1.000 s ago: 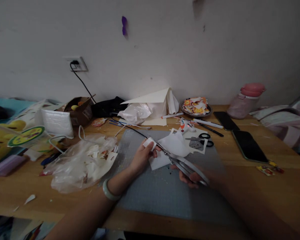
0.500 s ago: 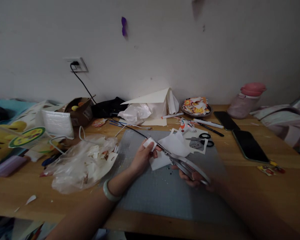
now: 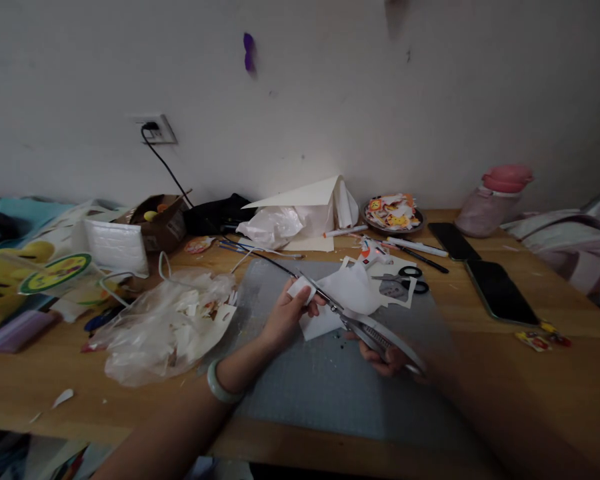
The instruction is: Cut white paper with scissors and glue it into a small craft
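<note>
My left hand pinches a small white piece of paper between thumb and fingers over the grey cutting mat. In my right hand is a large pair of scissors with grey handles, its fingers wrapped round them. The slim metal blades point up and left, right against the paper's edge, and seem slightly parted. Behind the blades lies a crumpled-looking white sheet. Another flat white piece rests on the mat under the hands. Dark specks are scattered close by.
Black-handled scissors and pens lie at the mat's far right. Two phones and a pink bottle stand beyond. A clear plastic bag with scraps is left; a bowl of cutouts stands by the wall.
The scissors and my right hand have shifted very slightly to the right, and the blades look a little more parted. My left hand keeps its pinch on the paper.
</note>
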`<state>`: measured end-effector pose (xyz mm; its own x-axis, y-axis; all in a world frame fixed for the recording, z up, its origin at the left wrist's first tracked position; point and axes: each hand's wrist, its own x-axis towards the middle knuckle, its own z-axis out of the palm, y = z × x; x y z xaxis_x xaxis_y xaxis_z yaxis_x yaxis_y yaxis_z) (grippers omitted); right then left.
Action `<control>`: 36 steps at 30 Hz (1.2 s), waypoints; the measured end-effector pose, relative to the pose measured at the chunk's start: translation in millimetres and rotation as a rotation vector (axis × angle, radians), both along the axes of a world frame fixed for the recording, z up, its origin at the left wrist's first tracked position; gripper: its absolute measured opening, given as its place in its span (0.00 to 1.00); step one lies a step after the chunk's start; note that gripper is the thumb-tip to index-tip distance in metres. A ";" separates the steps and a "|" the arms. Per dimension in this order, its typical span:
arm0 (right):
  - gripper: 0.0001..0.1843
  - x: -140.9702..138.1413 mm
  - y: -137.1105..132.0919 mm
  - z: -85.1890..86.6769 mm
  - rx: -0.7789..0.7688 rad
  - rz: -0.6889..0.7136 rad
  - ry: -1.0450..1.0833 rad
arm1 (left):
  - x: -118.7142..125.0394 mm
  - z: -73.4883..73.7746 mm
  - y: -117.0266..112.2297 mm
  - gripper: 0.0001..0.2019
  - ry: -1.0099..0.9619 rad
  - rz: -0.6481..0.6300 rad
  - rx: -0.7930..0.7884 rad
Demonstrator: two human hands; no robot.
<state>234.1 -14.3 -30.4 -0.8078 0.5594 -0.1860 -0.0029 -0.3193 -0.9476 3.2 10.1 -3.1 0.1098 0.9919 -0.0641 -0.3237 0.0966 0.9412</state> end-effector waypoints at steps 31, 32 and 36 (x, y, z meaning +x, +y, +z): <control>0.32 0.3 -1.6 10.8 -0.146 0.025 0.207 | 4.3 0.1 -1.9 0.15 -0.125 0.033 0.024; 0.33 0.8 -1.5 10.2 -0.143 0.026 0.204 | 4.4 0.3 -2.3 0.15 -0.126 0.038 0.026; 0.34 1.2 -1.0 11.2 -0.126 0.016 0.149 | 4.2 -0.2 -2.4 0.16 -0.134 0.057 0.029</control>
